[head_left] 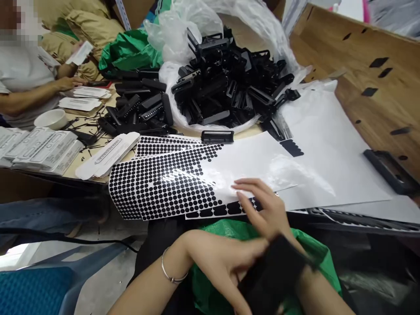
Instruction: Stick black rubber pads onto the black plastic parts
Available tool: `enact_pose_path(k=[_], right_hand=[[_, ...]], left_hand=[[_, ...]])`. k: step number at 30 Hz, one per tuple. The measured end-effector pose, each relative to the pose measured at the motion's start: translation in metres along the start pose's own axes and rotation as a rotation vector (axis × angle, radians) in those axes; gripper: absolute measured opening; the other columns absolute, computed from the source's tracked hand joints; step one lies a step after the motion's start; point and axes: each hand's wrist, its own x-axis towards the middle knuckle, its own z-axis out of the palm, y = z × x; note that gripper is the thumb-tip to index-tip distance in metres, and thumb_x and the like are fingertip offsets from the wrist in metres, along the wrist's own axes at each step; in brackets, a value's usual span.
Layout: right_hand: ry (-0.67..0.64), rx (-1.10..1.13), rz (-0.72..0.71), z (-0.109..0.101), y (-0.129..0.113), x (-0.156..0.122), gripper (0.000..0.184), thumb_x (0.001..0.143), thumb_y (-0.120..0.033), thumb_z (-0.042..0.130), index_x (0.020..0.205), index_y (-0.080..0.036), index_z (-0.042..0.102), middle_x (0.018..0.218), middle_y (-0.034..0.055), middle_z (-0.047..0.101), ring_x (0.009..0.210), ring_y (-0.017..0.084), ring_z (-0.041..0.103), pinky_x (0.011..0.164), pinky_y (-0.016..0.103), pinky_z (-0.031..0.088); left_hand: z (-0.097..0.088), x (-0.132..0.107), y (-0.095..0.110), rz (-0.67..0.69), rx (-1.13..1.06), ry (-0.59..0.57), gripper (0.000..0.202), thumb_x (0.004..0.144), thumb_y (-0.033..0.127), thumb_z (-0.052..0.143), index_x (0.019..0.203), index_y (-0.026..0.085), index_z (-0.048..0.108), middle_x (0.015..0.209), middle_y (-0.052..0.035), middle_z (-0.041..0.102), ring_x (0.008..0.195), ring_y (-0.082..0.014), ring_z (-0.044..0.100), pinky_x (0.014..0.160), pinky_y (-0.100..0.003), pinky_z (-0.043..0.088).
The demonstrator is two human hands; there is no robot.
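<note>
My left hand (219, 258), with a silver bangle at the wrist, is wrapped round a dark black piece (272, 275) above my lap. The piece is blurred and its kind is unclear; it covers part of my right wrist. My right hand (265, 205) reaches past it with fingers stretched out and apart. Those fingertips are at the bare part of a white sheet of round black stickers (164, 183), to the right of the remaining dots. Under its front edge lies another sheet with larger black stickers (226, 211). A black plastic casing (217, 136) lies at the sheet's back edge.
Behind is a heap of black plastic casings (226, 87) in a clear plastic bag (272, 26). Printed white cards (42, 148) lie at left, near a white bowl (50, 119). A co-worker (26, 83) handles cards there. Another casing (390, 170) sits by the wooden board (361, 74).
</note>
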Motion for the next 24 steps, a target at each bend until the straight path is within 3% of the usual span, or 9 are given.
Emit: enact_pose_path(k=[2,3,4,7,10,13,16,19,24], right_hand=[[0.011,-0.068,0.0,-0.012,-0.007,0.011,0.018,0.093,-0.027,0.051,0.098,-0.025,0.069,0.104,0.0075,0.067,0.099,0.023,0.066,0.087,0.04,0.055],[-0.011,-0.117,-0.004,-0.017,-0.008,0.016,0.018,0.093,-0.028,0.051,0.098,-0.025,0.069,0.107,0.0082,0.067,0.102,0.024,0.065,0.088,0.041,0.054],[-0.055,-0.17,-0.016,-0.019,-0.006,0.023,0.018,0.093,-0.03,0.052,0.099,-0.025,0.069,0.111,0.0089,0.065,0.105,0.026,0.063,0.089,0.043,0.054],[-0.196,-0.322,-0.068,-0.013,0.011,0.049,0.021,0.092,-0.034,0.053,0.1,-0.023,0.069,0.124,0.0116,0.06,0.114,0.03,0.058,0.093,0.05,0.051],[-0.278,-0.434,-0.064,0.009,0.04,0.086,0.024,0.09,-0.031,0.053,0.104,-0.02,0.07,0.136,0.0135,0.054,0.121,0.036,0.052,0.096,0.057,0.048],[-0.31,-0.513,-0.044,0.035,0.062,0.117,0.029,0.087,-0.024,0.053,0.11,-0.016,0.069,0.142,0.0141,0.052,0.13,0.039,0.043,0.101,0.06,0.043],[-0.293,-0.543,-0.033,0.051,0.067,0.127,0.038,0.087,-0.017,0.048,0.119,-0.008,0.065,0.136,0.0176,0.058,0.13,0.038,0.044,0.105,0.057,0.041],[-0.241,-0.557,-0.055,0.048,0.063,0.118,0.042,0.087,-0.017,0.045,0.124,-0.005,0.06,0.131,0.0199,0.061,0.124,0.037,0.049,0.105,0.056,0.041],[-0.243,-0.582,-0.07,0.027,0.062,0.103,0.051,0.086,-0.028,0.055,0.134,-0.011,0.051,0.138,0.0188,0.053,0.125,0.039,0.045,0.103,0.058,0.04]], left_hand=[[0.002,0.009,-0.007,-0.21,0.304,-0.382,0.069,0.044,0.023,0.093,0.098,0.02,0.052,0.077,-0.0006,0.071,0.076,-0.0289,0.072,0.062,-0.032,0.055],[0.003,0.013,-0.009,-0.295,0.445,-0.474,0.068,0.049,0.018,0.091,0.104,0.019,0.05,0.078,-0.0007,0.071,0.079,-0.0286,0.072,0.062,-0.031,0.054],[0.004,0.016,-0.011,-0.363,0.586,-0.481,0.069,0.054,0.015,0.088,0.11,0.018,0.049,0.079,-0.0019,0.072,0.081,-0.0289,0.072,0.062,-0.03,0.053],[0.003,0.014,-0.012,-0.468,0.938,-0.195,0.073,0.065,0.013,0.08,0.127,0.015,0.041,0.085,-0.0076,0.073,0.083,-0.0301,0.071,0.057,-0.029,0.048],[0.0,0.005,-0.014,-0.527,1.047,0.042,0.084,0.065,0.014,0.079,0.136,0.016,0.033,0.09,-0.0105,0.072,0.079,-0.0287,0.07,0.054,-0.027,0.043],[-0.002,-0.002,-0.016,-0.539,1.061,0.054,0.086,0.063,0.015,0.079,0.136,0.016,0.034,0.092,-0.0105,0.072,0.076,-0.027,0.068,0.052,-0.026,0.04],[-0.001,-0.005,-0.016,-0.518,1.135,0.027,0.056,0.074,0.01,0.066,0.126,0.02,0.048,0.094,-0.008,0.071,0.082,-0.0245,0.067,0.053,-0.025,0.039],[0.002,-0.003,-0.016,-0.536,1.172,-0.008,0.029,0.077,0.005,0.054,0.098,0.023,0.064,0.095,-0.0044,0.071,0.086,-0.0219,0.066,0.061,-0.026,0.043],[0.005,0.004,-0.02,-0.546,1.176,0.004,0.021,0.077,0.004,0.056,0.078,0.021,0.069,0.088,-0.0024,0.073,0.083,-0.0207,0.066,0.073,-0.03,0.046]])
